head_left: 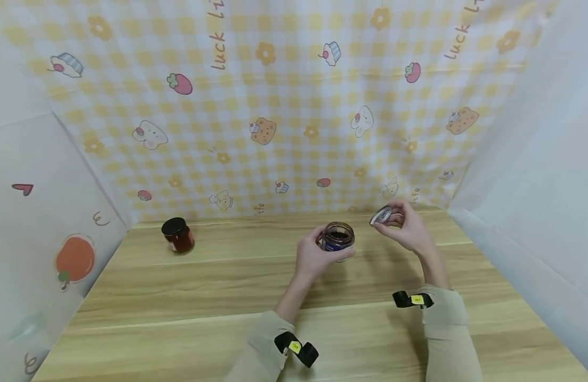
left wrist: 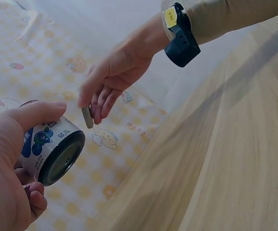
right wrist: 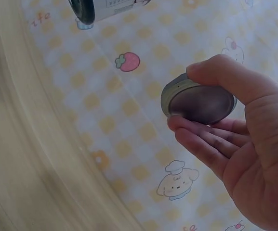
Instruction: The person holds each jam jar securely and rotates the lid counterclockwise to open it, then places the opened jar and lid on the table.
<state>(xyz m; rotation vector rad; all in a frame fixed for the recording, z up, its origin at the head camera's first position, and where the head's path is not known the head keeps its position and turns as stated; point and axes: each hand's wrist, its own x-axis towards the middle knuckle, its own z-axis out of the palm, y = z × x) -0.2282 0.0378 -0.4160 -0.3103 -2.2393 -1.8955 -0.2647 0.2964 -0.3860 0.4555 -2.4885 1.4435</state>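
Note:
My left hand (head_left: 314, 255) grips an uncapped glass jar (head_left: 338, 245), thumb on one side and fingers round the other. Dark contents show through its mouth in the head view. Blueberries are printed on the jar's label (left wrist: 43, 137), and its base is visible in the left wrist view, held off the table. To the right of the jar, my right hand (head_left: 409, 229) pinches a round metal lid (right wrist: 201, 103) by its rim between thumb and fingers. The lid is tilted and apart from the jar.
A second jar (head_left: 179, 237), dark red with a black lid, stands at the back left of the wooden table (head_left: 217, 297). Behind the table hangs a yellow checked cloth (head_left: 294, 95). White sheets (head_left: 537, 175) close off both sides.

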